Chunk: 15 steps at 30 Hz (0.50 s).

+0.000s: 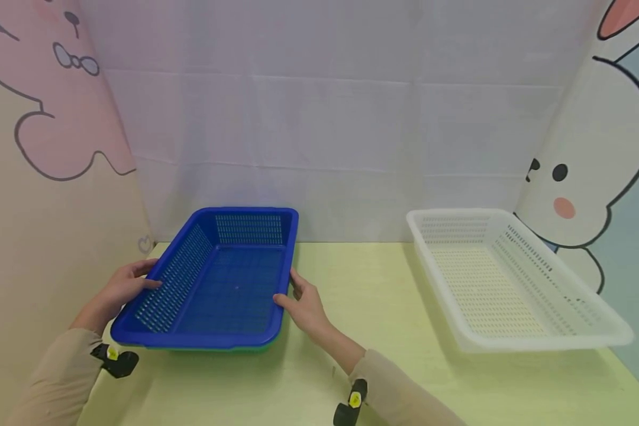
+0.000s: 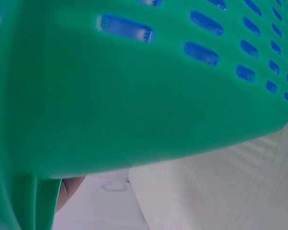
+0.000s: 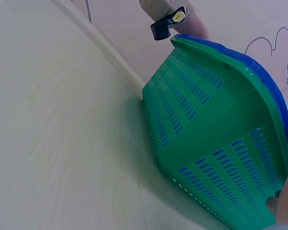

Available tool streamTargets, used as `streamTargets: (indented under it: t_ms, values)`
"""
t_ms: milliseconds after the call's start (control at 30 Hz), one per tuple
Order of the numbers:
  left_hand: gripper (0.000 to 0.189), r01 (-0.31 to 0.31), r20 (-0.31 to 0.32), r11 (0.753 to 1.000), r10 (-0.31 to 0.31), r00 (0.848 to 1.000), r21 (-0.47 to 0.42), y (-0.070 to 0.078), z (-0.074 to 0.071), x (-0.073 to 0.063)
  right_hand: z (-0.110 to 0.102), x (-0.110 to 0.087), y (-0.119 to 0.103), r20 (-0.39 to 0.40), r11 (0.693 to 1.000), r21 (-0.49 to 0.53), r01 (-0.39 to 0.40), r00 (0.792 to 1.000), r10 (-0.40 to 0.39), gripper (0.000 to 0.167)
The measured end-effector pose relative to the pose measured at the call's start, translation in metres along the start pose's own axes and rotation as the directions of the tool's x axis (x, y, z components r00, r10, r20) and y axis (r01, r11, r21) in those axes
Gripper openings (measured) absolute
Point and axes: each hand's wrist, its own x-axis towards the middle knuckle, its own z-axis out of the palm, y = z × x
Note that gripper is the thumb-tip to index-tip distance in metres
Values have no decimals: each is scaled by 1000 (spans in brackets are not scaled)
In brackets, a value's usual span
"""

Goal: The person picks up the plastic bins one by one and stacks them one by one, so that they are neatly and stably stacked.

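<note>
Head view: I've got the blue basket (image 1: 239, 278) nested in the green basket (image 3: 206, 129), at the left side of the table (image 1: 351, 296). Left hand (image 1: 126, 288) pinches the left rim, right hand (image 1: 307, 307) pinches the right; 2 grips. White basket (image 1: 479, 290) sits well apart, right side.
</note>
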Motion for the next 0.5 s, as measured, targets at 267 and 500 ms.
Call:
streamTargets:
  t_ms: [267,500]
  values:
    - [65,10,-15,1000,-10,1000,-3,6,4,2,-6,0,1,1,1000,0,6,1000,-6,66]
    - [65,-1,-26,1000,1,1000,19,10,7,3,-11,-1,1,9,1000,-2,27,1000,-27,66]
